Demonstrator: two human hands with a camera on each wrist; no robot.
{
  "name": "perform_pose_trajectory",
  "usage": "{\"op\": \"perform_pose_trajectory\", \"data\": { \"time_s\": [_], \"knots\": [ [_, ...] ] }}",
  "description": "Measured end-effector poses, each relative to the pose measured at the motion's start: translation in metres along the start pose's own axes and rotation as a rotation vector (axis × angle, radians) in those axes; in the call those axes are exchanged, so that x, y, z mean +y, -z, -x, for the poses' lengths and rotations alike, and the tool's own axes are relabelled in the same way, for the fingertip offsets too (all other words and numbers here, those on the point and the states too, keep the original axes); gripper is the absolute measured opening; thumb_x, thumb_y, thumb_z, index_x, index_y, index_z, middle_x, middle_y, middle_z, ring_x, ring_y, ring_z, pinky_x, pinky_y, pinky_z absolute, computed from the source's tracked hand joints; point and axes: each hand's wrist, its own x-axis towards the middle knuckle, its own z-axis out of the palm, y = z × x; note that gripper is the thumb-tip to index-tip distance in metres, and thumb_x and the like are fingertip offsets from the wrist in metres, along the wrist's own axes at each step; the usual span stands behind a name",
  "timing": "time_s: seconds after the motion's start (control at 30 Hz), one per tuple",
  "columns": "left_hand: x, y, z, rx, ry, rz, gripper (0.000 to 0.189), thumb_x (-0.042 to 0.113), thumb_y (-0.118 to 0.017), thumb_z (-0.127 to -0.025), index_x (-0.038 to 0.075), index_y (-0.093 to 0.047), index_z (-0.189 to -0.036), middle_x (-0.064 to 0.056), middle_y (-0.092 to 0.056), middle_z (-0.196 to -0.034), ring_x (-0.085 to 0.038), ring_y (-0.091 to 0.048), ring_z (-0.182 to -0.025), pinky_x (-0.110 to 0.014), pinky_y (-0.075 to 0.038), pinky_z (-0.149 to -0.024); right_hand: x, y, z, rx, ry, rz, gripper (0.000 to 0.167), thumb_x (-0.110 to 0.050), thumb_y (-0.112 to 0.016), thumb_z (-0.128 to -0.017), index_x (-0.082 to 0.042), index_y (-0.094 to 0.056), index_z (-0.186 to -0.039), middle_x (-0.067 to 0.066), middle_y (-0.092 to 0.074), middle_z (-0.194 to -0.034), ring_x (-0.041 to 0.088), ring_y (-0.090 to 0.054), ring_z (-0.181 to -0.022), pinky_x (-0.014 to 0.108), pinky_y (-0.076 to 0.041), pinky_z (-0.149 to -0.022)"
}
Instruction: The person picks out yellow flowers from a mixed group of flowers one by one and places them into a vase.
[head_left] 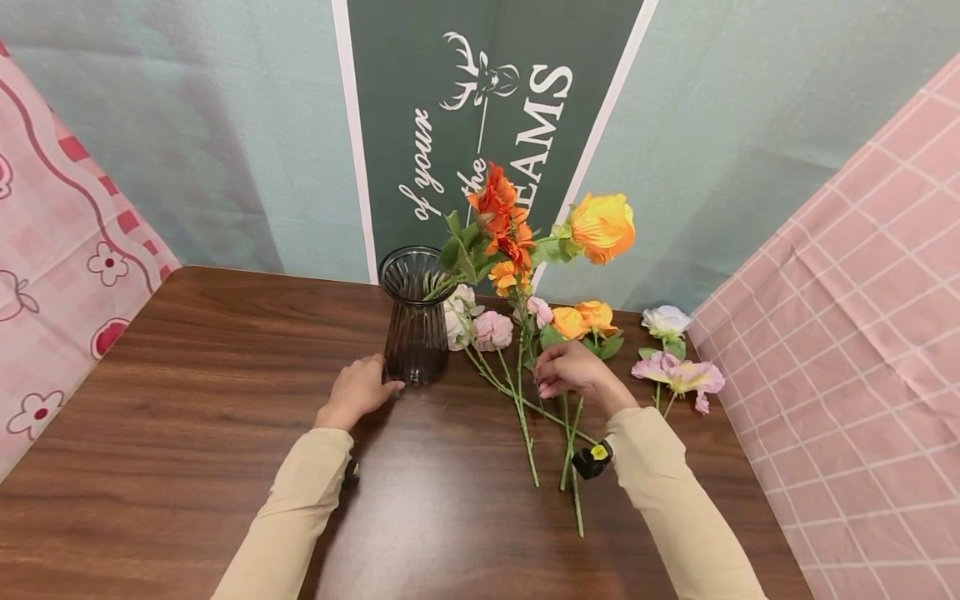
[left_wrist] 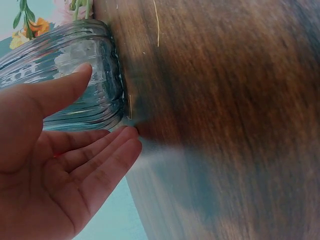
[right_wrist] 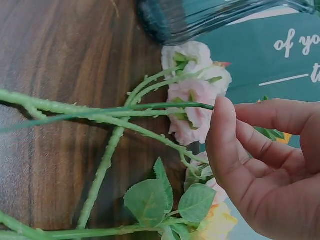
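A dark ribbed glass vase (head_left: 415, 346) stands upright on the table, with orange-red flowers (head_left: 497, 200) and a large yellow-orange rose (head_left: 602, 228) leaning out to the right. My left hand (head_left: 358, 388) rests beside its base, fingers straight and thumb extended; whether they touch the glass I cannot tell. Right of the vase, my right hand (head_left: 576, 372) pinches a thin green flower stem (right_wrist: 150, 106) between thumb and forefinger. Small orange blossoms (head_left: 506, 277) appear above that hand, seemingly on the pinched stem, partly hidden by the fingers in the right wrist view.
Pale pink flowers (head_left: 492, 331) and orange roses (head_left: 596, 316) lie on the wooden table (head_left: 225, 400), their stems crossing beneath my right hand. Farther right lie a white flower (head_left: 665, 320) and a lilac flower (head_left: 684, 375). Fabric walls border the table.
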Motion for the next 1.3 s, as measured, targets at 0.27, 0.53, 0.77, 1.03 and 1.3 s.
{"op": "perform_pose_trajectory", "data": {
  "time_s": [0.27, 0.53, 0.77, 1.03, 1.3],
  "knots": [
    [0.000, 0.000, 0.000, 0.003, -0.005, 0.002, 0.048, 0.032, -0.065, -0.084, -0.010, -0.055, -0.105, -0.029, -0.059, -0.097, -0.046, -0.056, -0.090, -0.052, -0.045, -0.076, -0.007, 0.005, 0.007, -0.029, 0.024, -0.061, 0.010, 0.008, -0.047, -0.086, 0.016, -0.049, -0.093, 0.014, -0.058, -0.070, 0.016, -0.060, -0.057, 0.031, -0.054, -0.060],
    [0.000, 0.001, -0.001, 0.003, -0.005, -0.005, 0.048, 0.033, -0.065, -0.084, -0.010, -0.055, -0.105, -0.029, -0.059, -0.097, -0.046, -0.057, -0.089, -0.052, -0.045, -0.075, -0.011, 0.010, 0.011, -0.023, 0.048, -0.134, 0.006, 0.010, -0.043, -0.087, 0.013, -0.047, -0.088, 0.018, -0.058, -0.076, 0.018, -0.061, -0.059, 0.032, -0.054, -0.062],
    [0.000, 0.000, 0.000, -0.004, -0.003, -0.003, 0.050, 0.032, -0.065, -0.085, -0.011, -0.055, -0.108, -0.029, -0.059, -0.099, -0.046, -0.056, -0.091, -0.052, -0.045, -0.077, -0.010, 0.016, 0.015, -0.006, 0.033, -0.177, 0.013, 0.008, -0.040, -0.089, 0.018, -0.047, -0.091, 0.015, -0.058, -0.071, 0.020, -0.063, -0.059, 0.032, -0.054, -0.063],
    [-0.001, 0.000, -0.001, -0.015, -0.001, -0.005, 0.054, 0.032, -0.064, -0.085, -0.012, -0.052, -0.113, -0.030, -0.057, -0.104, -0.046, -0.055, -0.095, -0.052, -0.044, -0.079, -0.008, 0.023, 0.022, 0.041, 0.028, -0.302, 0.010, 0.009, -0.039, -0.088, 0.016, -0.044, -0.094, 0.015, -0.057, -0.070, 0.020, -0.063, -0.059, 0.031, -0.054, -0.064],
    [-0.001, 0.000, 0.000, -0.022, 0.000, -0.004, 0.052, 0.032, -0.064, -0.085, -0.011, -0.053, -0.111, -0.029, -0.058, -0.103, -0.045, -0.056, -0.093, -0.052, -0.044, -0.078, -0.003, 0.027, 0.028, 0.071, 0.059, -0.436, 0.008, 0.012, -0.037, -0.089, 0.013, -0.045, -0.087, 0.016, -0.056, -0.071, 0.024, -0.065, -0.063, 0.033, -0.054, -0.067]
  ]
}}
